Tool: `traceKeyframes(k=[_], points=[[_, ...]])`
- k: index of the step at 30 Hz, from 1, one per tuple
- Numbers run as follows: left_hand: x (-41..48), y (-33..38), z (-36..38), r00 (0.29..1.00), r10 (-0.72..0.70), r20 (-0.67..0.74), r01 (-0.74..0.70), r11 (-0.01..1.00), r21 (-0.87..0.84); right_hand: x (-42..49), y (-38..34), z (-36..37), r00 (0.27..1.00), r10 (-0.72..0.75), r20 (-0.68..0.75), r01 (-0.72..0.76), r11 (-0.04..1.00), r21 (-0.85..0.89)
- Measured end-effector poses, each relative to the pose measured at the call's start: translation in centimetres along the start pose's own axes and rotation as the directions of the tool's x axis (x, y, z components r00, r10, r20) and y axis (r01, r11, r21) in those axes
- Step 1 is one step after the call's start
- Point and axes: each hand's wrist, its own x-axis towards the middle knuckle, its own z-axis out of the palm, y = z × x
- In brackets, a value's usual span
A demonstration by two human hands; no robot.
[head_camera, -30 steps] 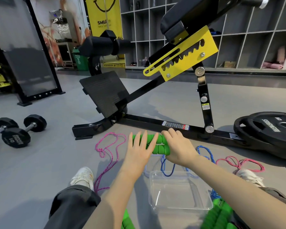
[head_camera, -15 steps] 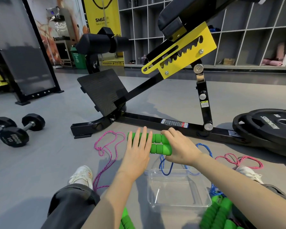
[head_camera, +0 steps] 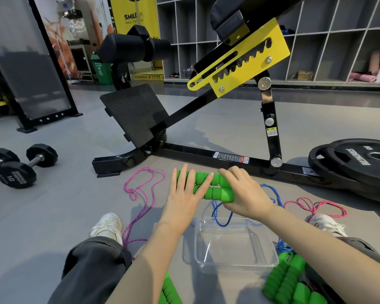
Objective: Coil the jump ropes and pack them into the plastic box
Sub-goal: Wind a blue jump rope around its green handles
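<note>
The person is sitting on the floor with the clear plastic box (head_camera: 235, 246) between their legs, and every place below is given relative to that box. Just beyond its far rim, the right hand (head_camera: 244, 194) is curling around one end of a pair of green foam handles (head_camera: 208, 187), which are lying side by side. The left hand (head_camera: 184, 194) is resting flat on the other end, fingers spread and not closing on anything. The blue rope (head_camera: 222, 212) belonging to those handles is trailing in loose loops over the box's far rim and off to its far right.

Judging from this, the step in hand is gathering the two handles together before any winding starts; the rope is looking uncoiled. The next move is likely calling for one hand to keep both handles pinned as a bundle while the other is drawing the slack into even loops, small enough to fit inside the box walls.

The box itself is appearing empty, apart from the blue loop draping across its far edge. A pink rope (head_camera: 145, 189) is lying loose to the box's far left, and another pink rope (head_camera: 312, 205) to its far right. More green foam handles (head_camera: 290, 279) are waiting at its near right corner, and another green handle (head_camera: 170, 290) is lying near its near left.
</note>
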Motion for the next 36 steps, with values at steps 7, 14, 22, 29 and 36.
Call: traceKeyframes(k=[7, 14, 22, 29, 36], points=[[0.0, 0.4, -0.1, 0.999, 0.029, -0.028, -0.029, 1.0, 0.007, -0.8, 0.4, 0.5, 0.996, 0.005, -0.085, -0.004, 1.0, 0.009], [-0.3, 0.4, 0.5, 0.987, 0.039, -0.157, -0.036, 0.999, 0.021, -1.5, 0.7, 1.1, 0.994, 0.007, -0.108, 0.015, 0.98, 0.2], [-1.1, -0.6, 0.9, 0.972, -0.039, -0.231, 0.028, 0.998, -0.054, -2.4, 0.9, 0.3, 0.911, 0.235, 0.34, -0.413, 0.481, 0.774], [-1.0, -0.1, 1.1, 0.967, -0.081, -0.242, 0.067, 0.996, -0.065, -2.0, -1.7, 3.9, 0.783, 0.553, 0.285, -0.609, 0.588, 0.532], [-1.6, -0.7, 2.1, 0.969, -0.119, -0.219, 0.114, 0.993, -0.035, -2.2, -3.4, 2.9, 0.729, 0.357, 0.584, -0.594, 0.755, 0.278]])
